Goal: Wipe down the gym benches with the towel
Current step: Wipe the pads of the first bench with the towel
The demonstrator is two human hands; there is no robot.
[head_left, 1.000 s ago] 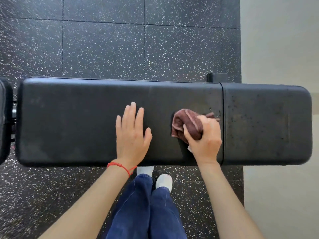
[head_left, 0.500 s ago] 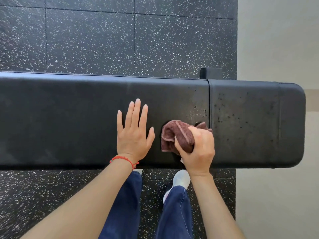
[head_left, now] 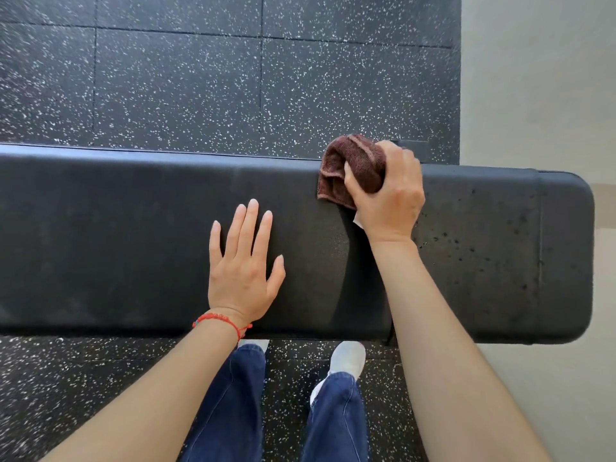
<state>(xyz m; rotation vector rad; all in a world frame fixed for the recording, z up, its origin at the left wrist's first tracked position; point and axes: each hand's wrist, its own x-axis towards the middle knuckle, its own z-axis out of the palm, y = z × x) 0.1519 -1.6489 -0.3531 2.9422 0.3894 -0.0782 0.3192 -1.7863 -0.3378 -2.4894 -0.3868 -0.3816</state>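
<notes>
Gripping a bunched brown towel (head_left: 353, 168), the right hand (head_left: 388, 198) presses it onto the far edge of the black bench (head_left: 133, 245), with part of the cloth spilling over that edge toward the floor. The fingers curl round the wad and a small pale scrap, perhaps a label, pokes out under the palm, though it is too small to be sure. To the left, the left hand (head_left: 241, 265) lies flat on the padding with straight, slightly spread fingers, holding nothing and apparently steadying the person. A red bracelet (head_left: 221, 321) circles that wrist.

The step in hand looks like a wiping stroke across the width of the pad, now at its far end. The right section of the bench carries many dark specks and droplets, so that part seems not yet wiped. The next move likely calls for drawing the towel back toward the near edge and shifting it rightward over the specks, keeping pressure even across the seam.

Beyond the bench lies speckled black floor (head_left: 200, 88); a pale wall (head_left: 540, 78) stands at the right.
</notes>
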